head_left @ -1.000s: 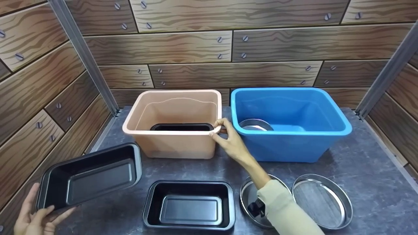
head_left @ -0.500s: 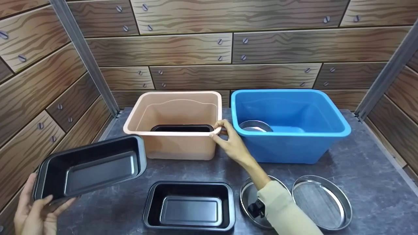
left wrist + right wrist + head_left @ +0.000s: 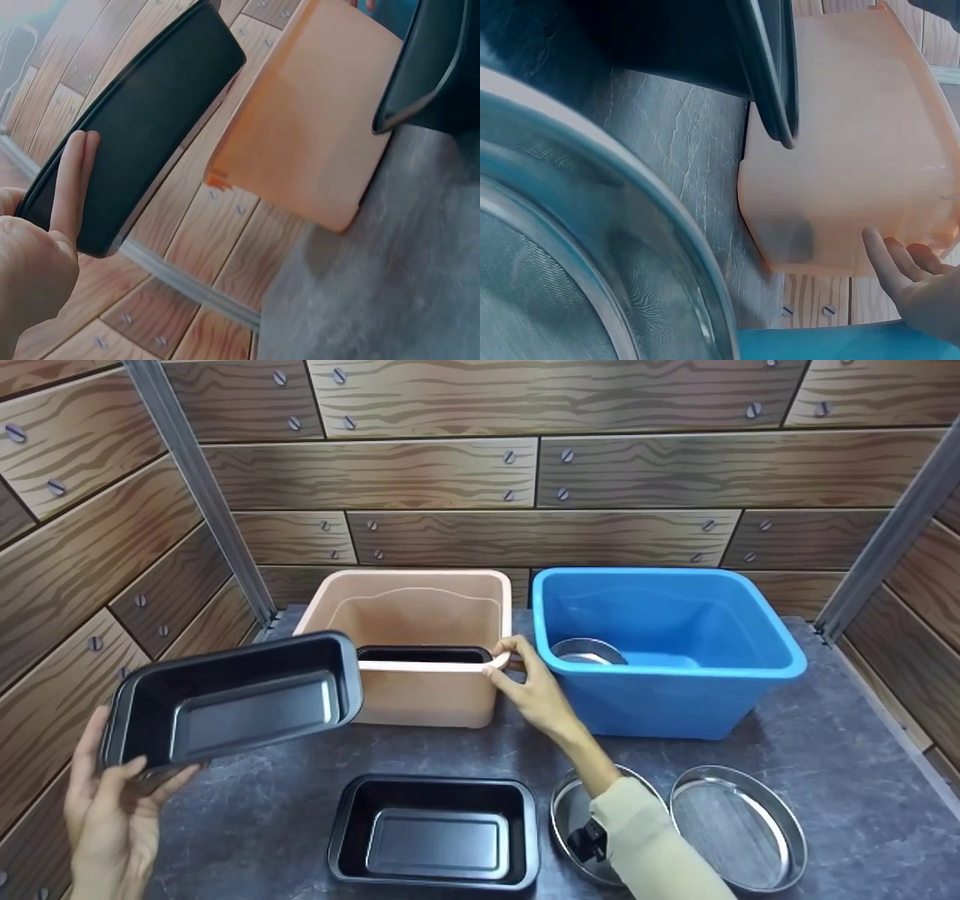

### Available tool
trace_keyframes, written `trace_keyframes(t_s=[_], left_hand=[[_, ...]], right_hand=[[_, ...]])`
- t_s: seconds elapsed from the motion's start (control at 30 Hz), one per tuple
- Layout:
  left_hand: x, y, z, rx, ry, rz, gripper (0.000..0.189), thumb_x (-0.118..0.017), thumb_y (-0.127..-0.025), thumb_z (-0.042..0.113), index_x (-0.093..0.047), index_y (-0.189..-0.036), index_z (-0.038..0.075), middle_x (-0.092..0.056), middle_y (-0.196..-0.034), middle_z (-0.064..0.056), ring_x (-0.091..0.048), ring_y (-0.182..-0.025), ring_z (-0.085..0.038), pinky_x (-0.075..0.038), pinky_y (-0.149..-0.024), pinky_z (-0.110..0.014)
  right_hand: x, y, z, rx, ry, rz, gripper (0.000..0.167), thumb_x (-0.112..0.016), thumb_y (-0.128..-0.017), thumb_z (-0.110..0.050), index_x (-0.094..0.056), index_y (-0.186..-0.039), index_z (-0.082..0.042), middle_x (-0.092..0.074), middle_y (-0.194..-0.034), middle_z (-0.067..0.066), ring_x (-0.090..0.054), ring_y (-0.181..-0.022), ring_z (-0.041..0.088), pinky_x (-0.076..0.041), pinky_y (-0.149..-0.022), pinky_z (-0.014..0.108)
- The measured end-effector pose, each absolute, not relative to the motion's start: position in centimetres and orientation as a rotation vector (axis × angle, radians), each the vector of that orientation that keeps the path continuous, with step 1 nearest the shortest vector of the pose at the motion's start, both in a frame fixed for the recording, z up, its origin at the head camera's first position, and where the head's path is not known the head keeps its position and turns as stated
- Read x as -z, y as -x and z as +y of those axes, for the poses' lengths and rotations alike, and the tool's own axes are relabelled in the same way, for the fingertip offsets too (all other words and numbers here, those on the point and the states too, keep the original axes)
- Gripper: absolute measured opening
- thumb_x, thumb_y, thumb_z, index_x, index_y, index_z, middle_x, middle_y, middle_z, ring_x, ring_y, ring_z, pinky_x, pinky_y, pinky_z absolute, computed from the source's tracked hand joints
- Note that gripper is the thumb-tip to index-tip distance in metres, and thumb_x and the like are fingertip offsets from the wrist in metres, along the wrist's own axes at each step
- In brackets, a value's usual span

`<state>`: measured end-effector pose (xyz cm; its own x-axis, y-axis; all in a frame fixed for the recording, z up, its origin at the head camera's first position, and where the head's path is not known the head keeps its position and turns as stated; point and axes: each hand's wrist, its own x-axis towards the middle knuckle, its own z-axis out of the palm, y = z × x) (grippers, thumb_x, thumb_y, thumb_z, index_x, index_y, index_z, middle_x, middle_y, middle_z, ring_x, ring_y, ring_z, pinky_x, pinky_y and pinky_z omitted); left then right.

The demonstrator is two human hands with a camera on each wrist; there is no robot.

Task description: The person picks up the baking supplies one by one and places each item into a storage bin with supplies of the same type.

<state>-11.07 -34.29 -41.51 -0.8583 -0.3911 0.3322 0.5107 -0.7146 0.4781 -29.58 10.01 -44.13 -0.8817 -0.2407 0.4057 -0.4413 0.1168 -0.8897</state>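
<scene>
A black loaf pan (image 3: 247, 697) is held in the air by my left hand (image 3: 112, 817), which grips its left end with the thumb at the near rim. The pan tilts, its right end higher, and overlaps the left front of the peach bin (image 3: 424, 694). In the left wrist view, fingers (image 3: 71, 176) lie along the pan's underside (image 3: 142, 120). My right hand (image 3: 532, 686) pinches the bin's front right rim corner. Inside that bin a second black loaf pan (image 3: 424, 654) shows its rim. Another black loaf pan (image 3: 439, 840) lies on the table in front.
To the right of the peach bin stands a blue bin (image 3: 645, 701) with a round metal sieve (image 3: 589, 650) inside. Two more round sieves lie at front right; the right forearm covers part of one sieve (image 3: 566, 802), and the other sieve (image 3: 739, 829) is beside it. Wood-patterned walls enclose the table.
My left hand has lifted the loaf pan up and to the right, toward the peach bin. The right hand has stayed on the bin's rim.
</scene>
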Motion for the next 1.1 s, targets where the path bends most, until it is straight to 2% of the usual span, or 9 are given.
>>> trace_keyframes(t_s=[0.13, 0.33, 0.6, 0.73, 0.97, 1.1], left_hand=[[40.3, 12.2, -33.1, 2.530, 0.305, -0.760, 0.071, -0.027, -0.100, -0.025, -0.034, -0.161, 0.010, -0.052, -0.144, -0.025, -0.069, -0.103, -0.051, -0.060, -0.075, -0.060], [39.2, 13.7, -31.3, 2.540, 0.356, -0.755, 0.072, -0.030, -0.098, -0.026, -0.035, -0.160, 0.011, -0.053, -0.144, -0.028, -0.069, -0.101, -0.052, -0.060, -0.074, -0.060], [38.2, 15.6, -29.8, 2.547, 0.302, -0.756, 0.074, -0.032, -0.097, -0.027, -0.040, -0.157, 0.015, -0.051, -0.145, -0.028, -0.070, -0.101, -0.051, -0.059, -0.073, -0.061], [37.7, 16.5, -29.0, 2.504, 0.238, -0.820, 0.073, -0.034, -0.096, -0.027, -0.044, -0.155, 0.015, -0.048, -0.148, -0.025, -0.071, -0.102, -0.049, -0.061, -0.072, -0.058], [37.3, 18.6, -27.1, 2.436, 0.238, -0.984, 0.070, -0.039, -0.097, -0.026, -0.046, -0.153, 0.015, -0.036, -0.153, -0.022, -0.073, -0.105, -0.043, -0.061, -0.073, -0.054], [37.4, 19.9, -26.3, 2.404, 0.213, -1.073, 0.072, -0.038, -0.097, -0.025, -0.044, -0.155, 0.017, -0.032, -0.158, -0.019, -0.071, -0.110, -0.041, -0.062, -0.074, -0.052]], right_hand=[[44.2, 29.6, 10.0, -1.870, -0.682, -2.217, 0.026, -0.072, -0.097, -0.008, -0.056, -0.117, 0.000, -0.058, -0.117, 0.014, -0.061, -0.116, 0.028, -0.048, -0.108, 0.054], [44.0, 29.5, 9.8, -1.851, -0.689, -2.229, 0.025, -0.072, -0.097, -0.008, -0.058, -0.116, -0.004, -0.058, -0.119, 0.014, -0.059, -0.114, 0.025, -0.049, -0.107, 0.053], [43.9, 29.7, 9.8, -1.851, -0.728, -2.219, 0.027, -0.072, -0.097, -0.007, -0.058, -0.118, 0.002, -0.058, -0.123, 0.017, -0.057, -0.114, 0.025, -0.051, -0.104, 0.042], [43.8, 29.6, 9.8, -1.851, -0.722, -2.220, 0.029, -0.073, -0.097, -0.008, -0.058, -0.119, 0.003, -0.058, -0.123, 0.016, -0.057, -0.115, 0.027, -0.051, -0.105, 0.042], [43.7, 29.2, 10.0, -1.852, -0.696, -2.231, 0.029, -0.072, -0.097, -0.008, -0.058, -0.120, 0.002, -0.057, -0.123, 0.018, -0.058, -0.114, 0.022, -0.051, -0.104, 0.038], [43.9, 29.3, 10.2, -1.854, -0.694, -2.228, 0.027, -0.072, -0.098, -0.009, -0.058, -0.119, 0.000, -0.057, -0.122, 0.017, -0.058, -0.116, 0.028, -0.050, -0.105, 0.041]])
